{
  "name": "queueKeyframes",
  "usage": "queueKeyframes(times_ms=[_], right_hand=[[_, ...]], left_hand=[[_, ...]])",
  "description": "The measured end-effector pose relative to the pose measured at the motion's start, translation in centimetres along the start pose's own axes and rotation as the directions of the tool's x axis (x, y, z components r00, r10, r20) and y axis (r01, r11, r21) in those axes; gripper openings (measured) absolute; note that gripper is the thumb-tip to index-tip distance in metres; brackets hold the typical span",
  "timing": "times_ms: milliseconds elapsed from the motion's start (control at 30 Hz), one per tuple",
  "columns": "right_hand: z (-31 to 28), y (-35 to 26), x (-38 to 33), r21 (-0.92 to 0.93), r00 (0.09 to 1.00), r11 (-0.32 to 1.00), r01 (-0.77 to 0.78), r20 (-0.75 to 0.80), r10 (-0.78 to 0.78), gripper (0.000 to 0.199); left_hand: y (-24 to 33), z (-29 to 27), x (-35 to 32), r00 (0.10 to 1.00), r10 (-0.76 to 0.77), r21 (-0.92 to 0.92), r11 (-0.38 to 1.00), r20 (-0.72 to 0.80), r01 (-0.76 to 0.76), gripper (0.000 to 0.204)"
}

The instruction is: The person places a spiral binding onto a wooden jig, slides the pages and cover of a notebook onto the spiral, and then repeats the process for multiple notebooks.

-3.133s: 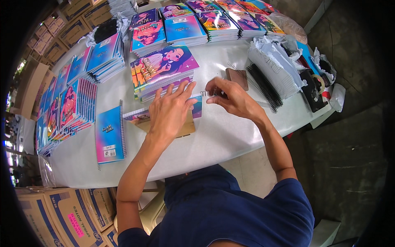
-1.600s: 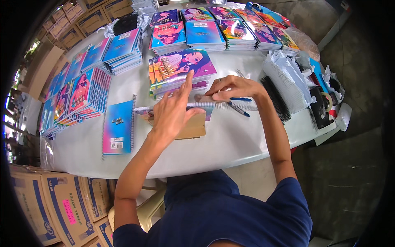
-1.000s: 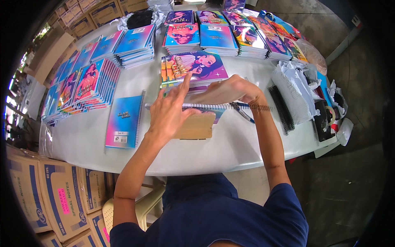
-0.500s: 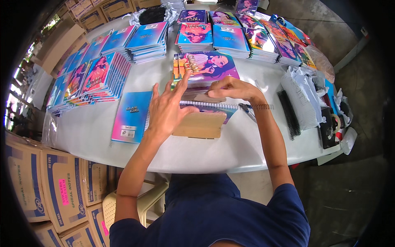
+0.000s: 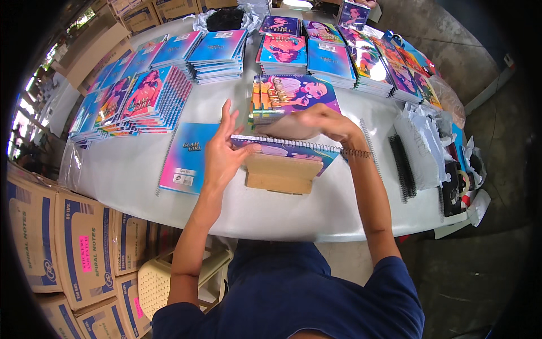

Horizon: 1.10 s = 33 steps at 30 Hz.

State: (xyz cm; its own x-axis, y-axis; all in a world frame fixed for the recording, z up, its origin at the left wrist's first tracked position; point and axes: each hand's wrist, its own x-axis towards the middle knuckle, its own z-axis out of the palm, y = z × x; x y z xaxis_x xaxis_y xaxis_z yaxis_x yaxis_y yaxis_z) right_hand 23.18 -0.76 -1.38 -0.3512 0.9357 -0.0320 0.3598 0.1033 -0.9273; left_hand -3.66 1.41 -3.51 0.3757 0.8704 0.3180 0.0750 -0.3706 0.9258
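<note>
Your left hand (image 5: 223,152) is spread, fingers up, thumb steadying the near edge of the spiral notebook (image 5: 291,150) at frame centre, propped on a wooden block (image 5: 282,174). Your right hand (image 5: 316,123) lies curled over its top by the wire coil (image 5: 355,152); its grip cannot be told. Keep the edge squared. Stacked notebooks (image 5: 291,96) crowd the upper side; open table (image 5: 130,175) lies lower left.

white table (image 5: 141,175) | grey concrete floor (image 5: 491,265) | stacked cardboard boxes (image 5: 84,243) | cream plastic chair (image 5: 164,279) | daylight
</note>
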Motion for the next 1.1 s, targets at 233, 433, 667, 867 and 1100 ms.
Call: queueKeyframes(times_ms=[233, 433, 667, 867, 1100], right_hand=[[0.0, -0.4, -0.4, 0.564, 1.0, 0.826, -0.008, -0.002, 0.011, 0.048], [0.1, 0.1, 1.0, 0.16, 0.999, 0.987, 0.006, 0.037, -0.012, 0.051], [1.5, -1.7, 1.2, 0.496, 0.999, 0.868, -0.027, -0.01, 0.036, 0.053], [2.0, -3.0, 1.8, 0.273, 0.999, 0.961, -0.037, -0.012, 0.042, 0.057], [1.4, -3.1, 2.8, -0.025, 0.998, 0.999, 0.025, 0.059, -0.024, 0.065]], left_hand=[[-1.2, -0.5, -0.4, 0.994, -0.111, -0.239, 0.965, -0.007, 0.106, 0.101], [-0.8, -0.6, -0.4, 0.985, -0.175, -0.31, 0.937, -0.013, 0.162, 0.102], [-1.0, -0.6, -0.3, 0.987, -0.159, -0.307, 0.941, -0.021, 0.145, 0.102], [-1.0, -0.9, -0.3, 0.985, -0.169, -0.317, 0.934, 0.013, 0.164, 0.102], [-2.1, -1.0, -0.1, 0.989, -0.145, -0.269, 0.952, 0.016, 0.144, 0.1]])
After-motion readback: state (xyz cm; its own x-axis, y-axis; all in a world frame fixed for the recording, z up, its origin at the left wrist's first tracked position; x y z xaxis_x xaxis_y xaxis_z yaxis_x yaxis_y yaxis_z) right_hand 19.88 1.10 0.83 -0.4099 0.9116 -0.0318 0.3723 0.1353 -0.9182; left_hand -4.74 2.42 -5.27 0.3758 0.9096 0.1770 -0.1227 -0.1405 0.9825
